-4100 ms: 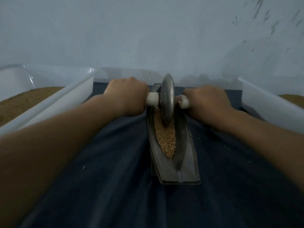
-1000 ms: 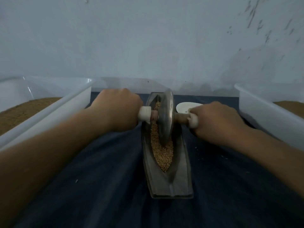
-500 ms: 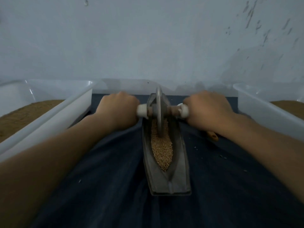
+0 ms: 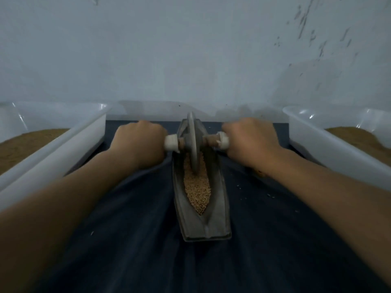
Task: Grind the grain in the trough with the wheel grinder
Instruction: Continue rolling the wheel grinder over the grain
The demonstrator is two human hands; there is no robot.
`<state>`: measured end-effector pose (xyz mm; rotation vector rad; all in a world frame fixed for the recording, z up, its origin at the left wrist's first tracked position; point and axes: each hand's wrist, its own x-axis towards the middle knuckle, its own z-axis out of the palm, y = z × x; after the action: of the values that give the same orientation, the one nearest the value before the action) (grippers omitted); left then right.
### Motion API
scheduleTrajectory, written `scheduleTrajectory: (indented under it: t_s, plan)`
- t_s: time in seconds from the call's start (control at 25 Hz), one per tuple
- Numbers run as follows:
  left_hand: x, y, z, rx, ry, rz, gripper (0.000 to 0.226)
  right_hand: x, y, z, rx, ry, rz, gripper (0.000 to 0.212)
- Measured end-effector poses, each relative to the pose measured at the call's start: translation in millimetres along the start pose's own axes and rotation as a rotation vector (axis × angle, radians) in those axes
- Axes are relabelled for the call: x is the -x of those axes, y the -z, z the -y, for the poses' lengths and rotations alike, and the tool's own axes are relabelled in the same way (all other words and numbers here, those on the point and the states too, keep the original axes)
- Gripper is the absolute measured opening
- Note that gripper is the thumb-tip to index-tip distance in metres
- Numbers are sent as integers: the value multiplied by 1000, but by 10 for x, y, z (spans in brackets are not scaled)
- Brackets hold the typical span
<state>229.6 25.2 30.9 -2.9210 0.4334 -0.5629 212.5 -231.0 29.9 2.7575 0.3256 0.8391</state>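
A grey boat-shaped trough lies lengthwise on a dark blue cloth, its groove filled with tan grain. A metal wheel grinder stands upright in the far part of the groove, its rim sunk in the grain. A wooden axle with white end caps runs through the wheel. My left hand grips the left handle and my right hand grips the right one. The handles themselves are hidden inside my fists.
White plastic tubs flank the cloth: one on the left and one on the right, each holding brown meal. A pale wall rises just behind the trough. Stray grains dot the dark blue cloth right of the trough.
The wheel has rolled from mid-trough to the far end over the last second, and both hands went with it. The white object seen behind the right hand is covered now.
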Motion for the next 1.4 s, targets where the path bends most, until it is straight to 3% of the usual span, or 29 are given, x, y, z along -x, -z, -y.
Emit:
scheduleTrajectory:
  t_s: [0.08,0.16,0.36,0.44,0.52,0.64,0.76,0.84,0.92,1.0,1.12,1.32,1.4]
  plan:
    - [269,-35,82,28,-60,13,20,257,41,-44,97,95,-130,33]
    - [274,-38,107,39,-78,31,23,247,38,-53,95,80,-165,43]
    - [-331,116,-92,-55,12,58,24,-207,-95,75,-116,-169,53,16]
    - [-364,208,-155,-119,0,56,22,-146,-94,35,-174,-173,160,17]
    - [-166,199,-99,-114,-76,60,15,120,-50,-35,-142,-81,98,20]
    - [194,91,2,-135,-186,-109,23,452,28,-83,-16,28,-115,28]
    - [27,24,-59,-210,-146,-239,10,196,-22,-29,-122,-88,121,15]
    - [-240,20,-133,-218,-43,-189,13,-176,-41,17,-172,-178,284,14]
    - [-408,70,-163,-189,-21,-112,18,-353,-21,10,-159,-216,334,18]
    - [-239,41,-65,-137,-57,-94,15,-188,52,11,-94,-134,300,12]
    - [176,-70,23,-149,-149,-229,11,163,49,-24,-24,-2,101,13]
    - [-157,-47,-110,-52,40,-80,11,-305,94,114,-55,-103,180,10]
    - [-245,32,-133,-11,34,-7,15,-384,101,125,-60,-118,205,11]
